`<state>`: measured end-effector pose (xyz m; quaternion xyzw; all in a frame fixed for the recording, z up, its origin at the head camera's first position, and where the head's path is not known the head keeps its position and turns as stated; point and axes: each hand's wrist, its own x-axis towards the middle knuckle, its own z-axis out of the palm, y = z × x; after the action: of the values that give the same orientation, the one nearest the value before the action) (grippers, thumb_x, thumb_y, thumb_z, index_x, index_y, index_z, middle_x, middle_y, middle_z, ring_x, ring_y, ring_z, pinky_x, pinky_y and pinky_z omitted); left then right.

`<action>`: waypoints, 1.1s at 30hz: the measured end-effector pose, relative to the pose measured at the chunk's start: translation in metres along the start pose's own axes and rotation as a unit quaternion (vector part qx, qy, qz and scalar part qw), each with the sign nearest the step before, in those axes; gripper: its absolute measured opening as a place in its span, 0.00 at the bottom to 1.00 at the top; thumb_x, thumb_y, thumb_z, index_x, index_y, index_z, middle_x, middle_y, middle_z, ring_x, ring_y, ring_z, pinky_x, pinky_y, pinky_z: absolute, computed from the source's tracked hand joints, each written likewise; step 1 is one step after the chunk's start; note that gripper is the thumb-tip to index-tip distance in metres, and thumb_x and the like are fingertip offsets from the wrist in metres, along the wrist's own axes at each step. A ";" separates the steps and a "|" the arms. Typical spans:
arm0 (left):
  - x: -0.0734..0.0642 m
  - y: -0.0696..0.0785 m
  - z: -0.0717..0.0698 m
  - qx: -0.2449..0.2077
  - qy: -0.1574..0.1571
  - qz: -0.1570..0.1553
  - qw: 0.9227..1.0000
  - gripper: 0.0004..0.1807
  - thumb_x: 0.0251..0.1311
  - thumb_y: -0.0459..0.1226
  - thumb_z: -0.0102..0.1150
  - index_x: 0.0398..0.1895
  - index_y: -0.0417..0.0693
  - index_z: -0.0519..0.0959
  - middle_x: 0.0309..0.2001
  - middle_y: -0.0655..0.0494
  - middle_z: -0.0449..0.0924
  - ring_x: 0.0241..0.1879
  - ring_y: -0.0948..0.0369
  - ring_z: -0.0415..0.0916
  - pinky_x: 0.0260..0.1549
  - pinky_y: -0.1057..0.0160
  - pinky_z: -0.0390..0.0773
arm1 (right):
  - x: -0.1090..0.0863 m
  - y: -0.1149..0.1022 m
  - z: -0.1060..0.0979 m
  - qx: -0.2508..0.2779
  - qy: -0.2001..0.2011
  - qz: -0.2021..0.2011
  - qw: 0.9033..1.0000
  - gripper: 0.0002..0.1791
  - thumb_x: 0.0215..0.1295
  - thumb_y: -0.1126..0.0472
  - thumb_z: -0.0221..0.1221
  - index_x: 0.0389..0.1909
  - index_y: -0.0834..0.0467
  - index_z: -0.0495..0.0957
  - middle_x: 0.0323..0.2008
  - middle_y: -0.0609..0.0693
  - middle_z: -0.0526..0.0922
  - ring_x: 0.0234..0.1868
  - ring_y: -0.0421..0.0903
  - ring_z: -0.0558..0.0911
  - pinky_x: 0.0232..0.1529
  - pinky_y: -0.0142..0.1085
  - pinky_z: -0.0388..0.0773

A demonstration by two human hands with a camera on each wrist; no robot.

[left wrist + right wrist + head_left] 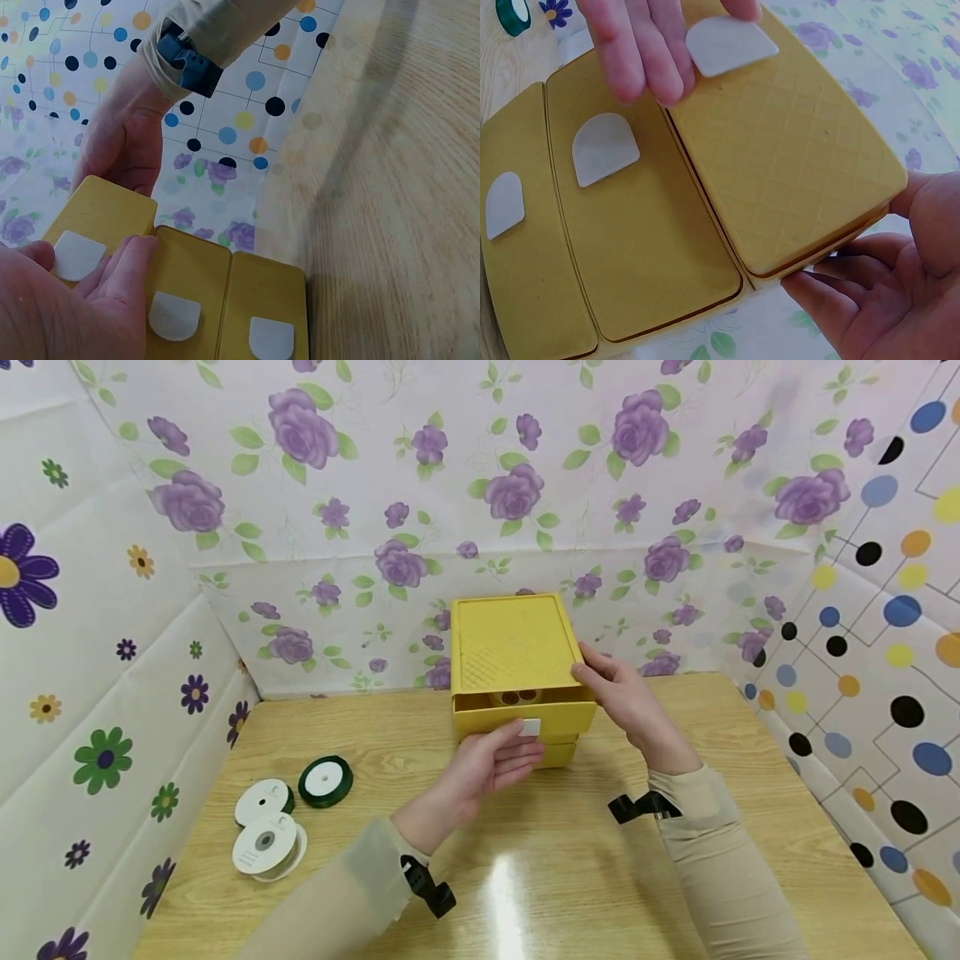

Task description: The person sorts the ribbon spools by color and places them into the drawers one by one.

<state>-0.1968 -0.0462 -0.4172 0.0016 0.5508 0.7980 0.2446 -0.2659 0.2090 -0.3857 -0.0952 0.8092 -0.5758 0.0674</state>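
A small yellow drawer box (517,643) stands at the back of the table, its top drawer (487,720) pulled partly out. Inside the gap, round brown-and-cream items (519,697) show in part. My left hand (480,768) pinches the white tab (530,727) of that drawer, thumb above and fingers below. At the box's upper right side, my right hand (630,702) grips the edge, thumb near the top corner and fingers along the side. In the right wrist view, the middle drawer (645,225) and bottom drawer (532,262) are closed, each with its own white tab.
On the table's left lie a green ribbon spool (326,781), another spool with a white face (262,802) and a white spool (266,843). Patterned cloth (397,485) hangs behind and on both sides of the wooden table (570,860).
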 end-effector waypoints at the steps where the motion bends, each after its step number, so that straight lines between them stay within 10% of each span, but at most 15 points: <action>1: 0.001 0.001 0.000 -0.003 -0.001 0.001 1.000 0.31 0.80 0.50 0.58 0.67 0.29 0.78 0.63 0.34 0.82 0.67 0.45 0.79 0.65 0.55 0.79 | 0.000 0.000 0.000 -0.001 0.000 -0.001 1.000 0.39 0.83 0.40 0.55 0.86 0.46 0.54 0.84 0.47 0.55 0.83 0.54 0.58 0.77 0.60 0.63; 33: 0.019 0.013 -0.003 -0.007 0.021 0.011 1.000 0.29 0.81 0.47 0.58 0.64 0.26 0.78 0.59 0.36 0.85 0.63 0.46 0.83 0.68 0.48 0.74 | 0.002 0.000 0.003 0.019 -0.004 -0.014 1.000 0.38 0.84 0.43 0.54 0.86 0.49 0.52 0.85 0.47 0.53 0.83 0.50 0.58 0.78 0.52 0.65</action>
<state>-0.2198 -0.0448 -0.4118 -0.0109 0.5501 0.8043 0.2245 -0.2667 0.2059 -0.3865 -0.1077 0.7964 -0.5915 0.0646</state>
